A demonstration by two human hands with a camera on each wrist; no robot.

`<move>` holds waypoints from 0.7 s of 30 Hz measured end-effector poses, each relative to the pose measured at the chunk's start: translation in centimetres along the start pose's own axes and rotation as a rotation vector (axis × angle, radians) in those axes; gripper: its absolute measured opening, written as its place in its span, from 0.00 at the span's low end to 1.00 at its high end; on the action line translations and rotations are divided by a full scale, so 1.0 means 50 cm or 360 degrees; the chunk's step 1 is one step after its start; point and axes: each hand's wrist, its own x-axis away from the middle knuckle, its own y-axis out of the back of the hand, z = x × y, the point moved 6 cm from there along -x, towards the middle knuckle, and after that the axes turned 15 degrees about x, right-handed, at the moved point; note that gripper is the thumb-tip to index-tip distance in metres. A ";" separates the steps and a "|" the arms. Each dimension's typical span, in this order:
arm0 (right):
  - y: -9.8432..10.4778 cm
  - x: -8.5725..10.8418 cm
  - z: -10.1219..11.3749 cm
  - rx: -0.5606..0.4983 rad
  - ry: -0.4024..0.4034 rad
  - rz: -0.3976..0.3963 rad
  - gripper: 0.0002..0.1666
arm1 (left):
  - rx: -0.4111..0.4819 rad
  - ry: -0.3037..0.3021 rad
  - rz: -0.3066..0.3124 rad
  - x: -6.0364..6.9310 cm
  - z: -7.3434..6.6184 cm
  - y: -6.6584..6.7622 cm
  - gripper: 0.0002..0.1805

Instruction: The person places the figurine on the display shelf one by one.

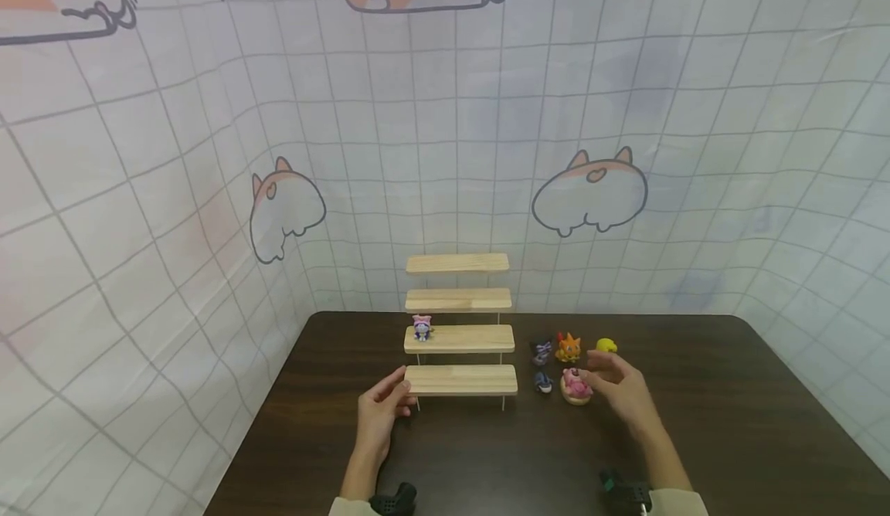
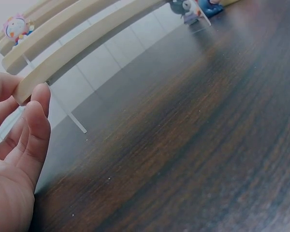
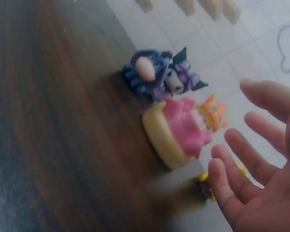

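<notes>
My left hand (image 1: pixel 380 412) pinches the left end of the lowest wooden step of a tiered display stand (image 1: pixel 462 379); in the left wrist view thumb and fingers meet at the board's corner. On the second step from the bottom, at its left end, stands a small purple and pink figurine (image 1: pixel 422 328). My right hand (image 1: pixel 621 392) hovers beside a pink figurine in a tan base (image 1: pixel 575 386), fingers spread and holding nothing. Around it stand a blue donkey figurine (image 3: pixel 144 72), a black and purple figurine (image 1: pixel 541 351), an orange figurine (image 1: pixel 568 347) and a yellow figurine (image 1: pixel 606 344), partly hidden by the hand.
The stand and figurines are on a dark wooden table (image 1: pixel 473 454). A white gridded cloth with cartoon dogs (image 1: pixel 459 130) hangs behind the table and along its sides. Thin clear legs (image 2: pixel 70 113) support the steps.
</notes>
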 end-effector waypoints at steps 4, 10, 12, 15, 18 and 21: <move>-0.012 0.001 -0.009 0.0061 0.0022 0.0094 0.34 | -0.0001 -0.0001 -0.0002 0.000 -0.002 0.000 0.24; -0.028 0.001 -0.028 0.0064 -0.0007 0.0193 0.39 | -0.0013 -0.0006 0.0001 0.001 -0.002 0.000 0.24; -0.030 0.001 -0.033 0.0053 -0.0022 0.0211 0.40 | -0.0012 -0.0006 -0.0002 0.002 -0.003 -0.001 0.24; -0.033 0.002 -0.037 0.0054 -0.0011 0.0241 0.42 | -0.0009 -0.0006 -0.0012 0.004 -0.004 -0.001 0.23; -0.035 0.003 -0.037 0.0072 -0.0007 0.0265 0.43 | -0.0005 -0.0008 -0.0014 0.005 -0.005 -0.002 0.23; -0.039 0.001 -0.036 0.0125 -0.0008 0.0299 0.46 | 0.0002 -0.0011 -0.0015 0.006 -0.005 -0.001 0.23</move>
